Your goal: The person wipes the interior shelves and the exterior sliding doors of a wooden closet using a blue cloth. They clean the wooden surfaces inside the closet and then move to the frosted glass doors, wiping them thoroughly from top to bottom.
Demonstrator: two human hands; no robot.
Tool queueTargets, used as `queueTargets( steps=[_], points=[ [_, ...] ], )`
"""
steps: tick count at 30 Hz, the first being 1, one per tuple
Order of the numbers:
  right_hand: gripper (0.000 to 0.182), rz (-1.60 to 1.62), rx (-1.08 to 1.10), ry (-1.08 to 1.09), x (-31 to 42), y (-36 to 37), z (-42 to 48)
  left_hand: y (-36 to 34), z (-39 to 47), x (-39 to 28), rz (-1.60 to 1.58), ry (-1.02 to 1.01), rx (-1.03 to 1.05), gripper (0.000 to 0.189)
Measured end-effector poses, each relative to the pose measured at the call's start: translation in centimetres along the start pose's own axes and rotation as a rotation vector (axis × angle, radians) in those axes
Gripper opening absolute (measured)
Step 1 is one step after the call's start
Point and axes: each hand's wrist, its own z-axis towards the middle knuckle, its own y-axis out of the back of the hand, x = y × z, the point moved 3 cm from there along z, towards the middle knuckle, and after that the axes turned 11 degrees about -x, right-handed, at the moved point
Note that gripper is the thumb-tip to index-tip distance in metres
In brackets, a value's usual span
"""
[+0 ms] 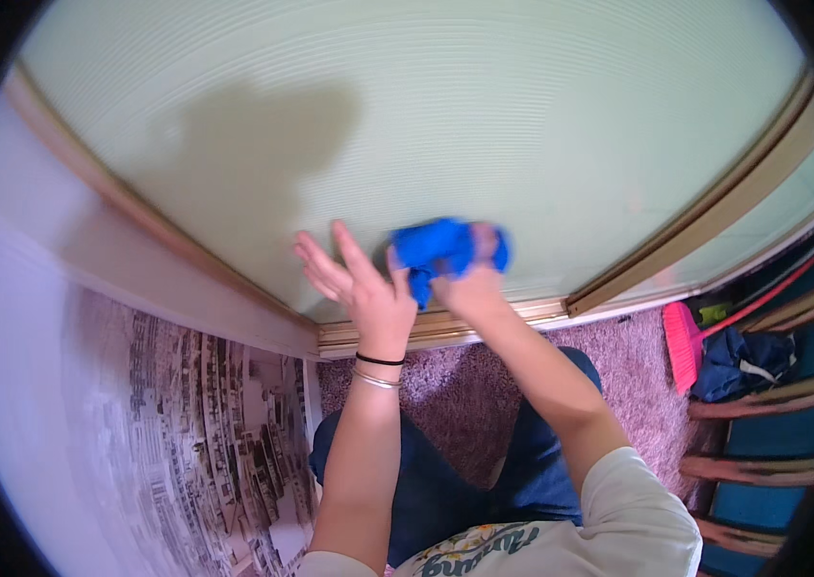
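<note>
A bright blue cloth [430, 245] is bunched under my right hand [477, 278], which presses it to the lower part of a pale green ribbed door panel [450, 144]. Motion blurs the right fingers. Just left of the cloth, my left hand [371, 292] is spread, its fingers apart and pointing up toward the panel; whether the fingertips touch it I cannot tell. The left thumb lies close to the cloth's edge. A black band and a light metal bangle [376, 379] circle my left wrist. Below both hands runs the gold-toned sliding-door track [443, 328].
A metal door-frame upright [695, 209] borders the panel on the right. On the purple carpet [637, 404] stands a pink broom [681, 348] beside dark blue fabric [742, 360]. Wooden slats [753, 470] line the right side. A patterned grey-and-white surface [219, 440] and white wall [24, 288] lie left.
</note>
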Motion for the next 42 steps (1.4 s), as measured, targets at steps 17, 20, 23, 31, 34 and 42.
queueTargets(
  steps=[17, 20, 23, 31, 34, 42],
  points=[
    [0.030, 0.154, 0.092, 0.035, 3.6, 0.9, 5.0, 0.7, 0.2, -1.1, -0.320, 0.172, -0.162, 0.052],
    [0.015, 0.461, 0.585, -0.048, 2.3, -4.0, -0.7, 1.8, 0.2, -0.3, -0.322, 0.293, -0.213, 0.055],
    [0.015, 0.216, 0.439, 0.481, -0.2, -5.0, -4.0, 2.2, 0.2, 0.9, -0.337, 0.431, -0.318, 0.055],
    [0.048, 0.089, -0.230, 0.283, 11.5, 5.4, 16.4, 3.4, -0.5, 5.2, -0.446, 0.806, -0.451, 0.053],
    [0.026, 0.141, -0.155, 0.619, 13.9, 1.8, 14.2, 3.9, -0.5, 5.8, -0.432, 0.889, -0.474, 0.055],
    [0.037, 0.479, 0.330, 0.556, 13.8, -8.5, 3.5, 4.2, -0.2, 6.1, -0.604, 1.076, -0.514, 0.058]
  ],
)
